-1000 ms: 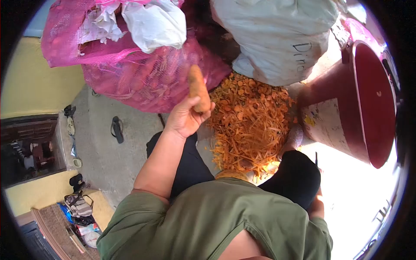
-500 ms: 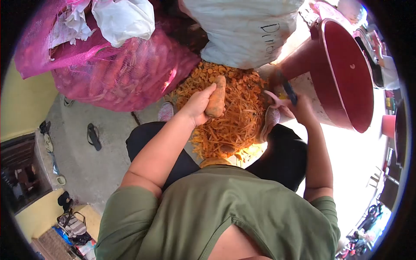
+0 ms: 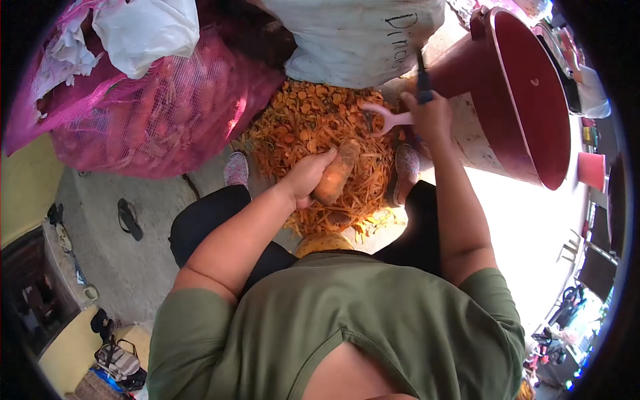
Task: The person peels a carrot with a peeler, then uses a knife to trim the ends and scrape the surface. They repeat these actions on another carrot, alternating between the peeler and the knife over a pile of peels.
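My left hand is closed around a thick, stubby carrot, dull and soil-stained along its upper side, with a brighter orange patch near its lower end. To the right, my right hand is wrapped around both a pink Y-shaped peeler and a knife with a dark blue handle. The peeler's head points left, apart from the carrot. The knife points upward past my thumb. Below both hands spreads a heap of orange peelings and cut carrot ends.
A pink mesh sack full of carrots stands at the left, with a white plastic bag on it. Behind the heap sits a white sack. A large dark-red tub leans at the right. One flip-flop lies on the concrete.
My right hand has swung left with the peeler and knife, bringing the peeler over the heap. The carrot has tilted further to the right in my left hand. The whole view has shifted.
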### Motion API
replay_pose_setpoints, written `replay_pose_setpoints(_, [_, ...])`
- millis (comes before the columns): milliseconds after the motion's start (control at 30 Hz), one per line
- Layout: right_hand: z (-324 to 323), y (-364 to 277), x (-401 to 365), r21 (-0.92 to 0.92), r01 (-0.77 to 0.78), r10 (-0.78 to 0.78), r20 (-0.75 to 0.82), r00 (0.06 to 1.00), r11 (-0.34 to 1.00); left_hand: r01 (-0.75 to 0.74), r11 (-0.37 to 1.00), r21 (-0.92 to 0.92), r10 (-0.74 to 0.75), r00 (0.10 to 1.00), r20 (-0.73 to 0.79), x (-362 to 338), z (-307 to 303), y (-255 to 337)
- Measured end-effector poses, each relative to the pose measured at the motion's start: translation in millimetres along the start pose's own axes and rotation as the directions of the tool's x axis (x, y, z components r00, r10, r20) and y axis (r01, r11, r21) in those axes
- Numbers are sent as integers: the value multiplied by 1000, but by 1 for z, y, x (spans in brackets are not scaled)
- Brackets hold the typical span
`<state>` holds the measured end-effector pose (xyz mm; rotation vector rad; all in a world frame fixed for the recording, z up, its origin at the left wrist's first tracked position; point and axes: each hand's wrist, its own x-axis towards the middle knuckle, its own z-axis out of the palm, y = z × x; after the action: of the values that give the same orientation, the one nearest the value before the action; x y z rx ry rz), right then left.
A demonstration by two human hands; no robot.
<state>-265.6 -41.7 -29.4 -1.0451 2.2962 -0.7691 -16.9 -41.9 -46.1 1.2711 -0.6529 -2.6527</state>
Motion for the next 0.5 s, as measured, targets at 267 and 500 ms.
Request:
replay_pose_setpoints(267, [30, -25, -45, -30, -2, 9, 256, 967, 1000, -3, 994, -113, 2, 1000, -12, 13, -12, -15])
replay_pose_setpoints(500, [9, -23, -46, -15, -98, 96, 363, 927, 995, 92, 988, -128, -86, 995, 46, 9, -18, -14])
